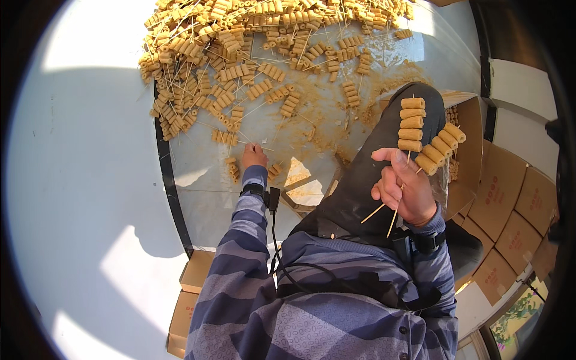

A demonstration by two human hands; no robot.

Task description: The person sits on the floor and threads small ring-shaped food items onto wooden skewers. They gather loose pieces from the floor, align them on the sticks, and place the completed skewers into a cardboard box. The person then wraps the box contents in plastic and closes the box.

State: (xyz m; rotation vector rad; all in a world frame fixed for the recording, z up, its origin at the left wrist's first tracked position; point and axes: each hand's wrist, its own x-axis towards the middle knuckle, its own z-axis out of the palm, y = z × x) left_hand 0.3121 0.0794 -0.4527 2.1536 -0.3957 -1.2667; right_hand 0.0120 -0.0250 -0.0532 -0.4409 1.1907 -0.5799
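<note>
Head view: our half-curled right hand [409, 187] grips two thin wooden skewers [409, 158], five tan hollow tubes [411, 123] each; farther left, our left hand [255, 157] bunches, hold unclear to us.

The right hand [405, 187] holds two fanned skewers [411, 122] of tan rolls [444, 147]. The left hand [254, 157] is at the table [207, 210], near a heap [231, 39] of skewers. Cartons [493, 195] line the right side.

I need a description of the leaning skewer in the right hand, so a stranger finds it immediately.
Find the dark trouser leg near the middle; at its right side, the right hand holds two skewers of tan tubes. The leaning skewer slants toward the picture's upper right, whereas its neighbour points at the top edge.
</note>
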